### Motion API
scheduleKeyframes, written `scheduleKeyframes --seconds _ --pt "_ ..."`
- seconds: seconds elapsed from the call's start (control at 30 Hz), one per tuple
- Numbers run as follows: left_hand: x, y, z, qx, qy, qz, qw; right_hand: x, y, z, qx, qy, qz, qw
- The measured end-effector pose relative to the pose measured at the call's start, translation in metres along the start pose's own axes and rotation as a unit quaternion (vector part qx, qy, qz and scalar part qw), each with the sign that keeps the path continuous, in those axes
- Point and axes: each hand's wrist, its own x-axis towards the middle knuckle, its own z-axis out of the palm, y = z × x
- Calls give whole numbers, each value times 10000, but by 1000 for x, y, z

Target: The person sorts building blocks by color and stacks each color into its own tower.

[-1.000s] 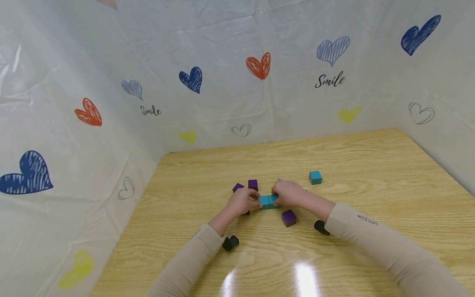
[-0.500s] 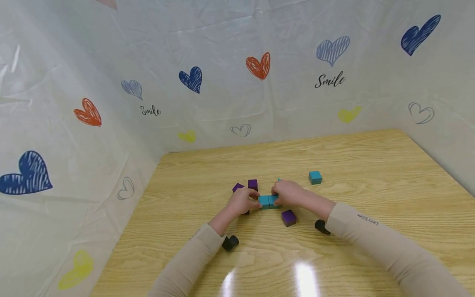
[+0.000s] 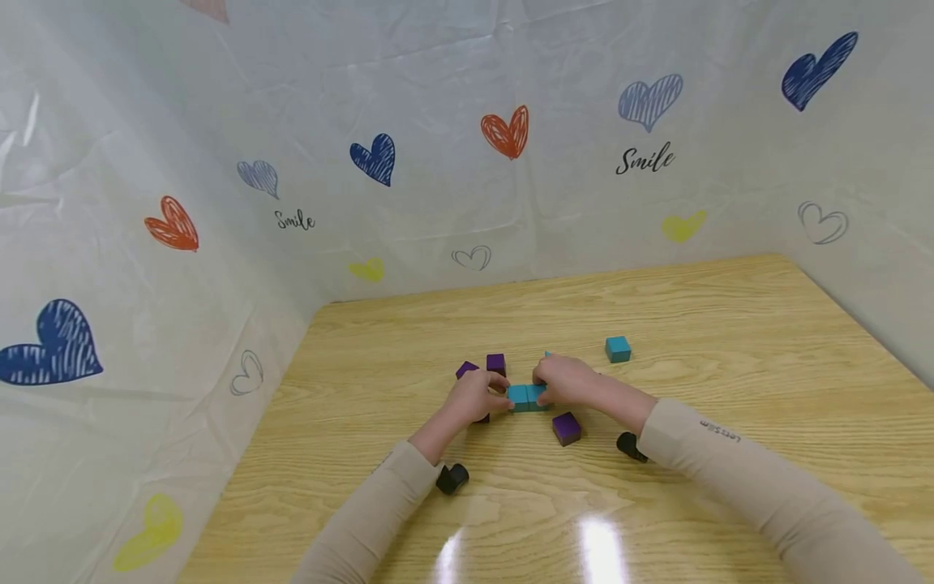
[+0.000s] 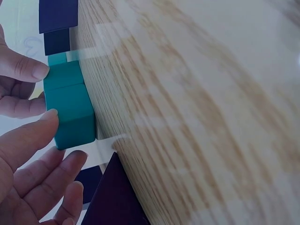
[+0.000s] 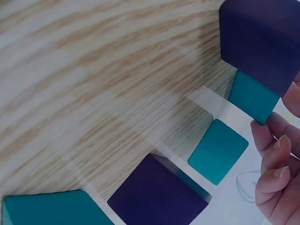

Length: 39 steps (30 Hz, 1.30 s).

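Note:
Two teal cubes sit side by side on the wooden table, their faces meeting. My left hand pinches the left teal cube with the thumb on one edge and fingertips at its outer side. From the other end, my right hand holds the right teal cube between thumb and fingers. Just in front of the right hand lies a purple cube. Two more purple cubes, a nearer one and one partly covered, stand behind the left hand.
A loose teal cube stands at the back right. Another teal piece peeks out behind the right hand. Black wrist cameras hang under the left sleeve and right sleeve. A white sheet with hearts encloses the table's back and sides.

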Motion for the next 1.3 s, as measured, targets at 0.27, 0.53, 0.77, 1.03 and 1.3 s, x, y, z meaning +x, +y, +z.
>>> scheduleKeyframes --seconds 0.27,0.53,0.77,1.03,1.3 --pt "0 1 1 21 -7 45 10000 -2 7 -12 352 15 127 9993" --pt "1 3 2 57 -21 -51 10000 -28 28 -53 557 517 101 9971" --pt "1 3 1 33 -8 -134 9999 -61 55 -68 706 575 -102 9958" --pt "-1 1 1 -87 9 -208 9997 -86 83 -50 1049 204 -343 9937" --pt "-2 2 0 -50 -13 -173 9998 -97 101 -26 1364 -71 -906 9865"
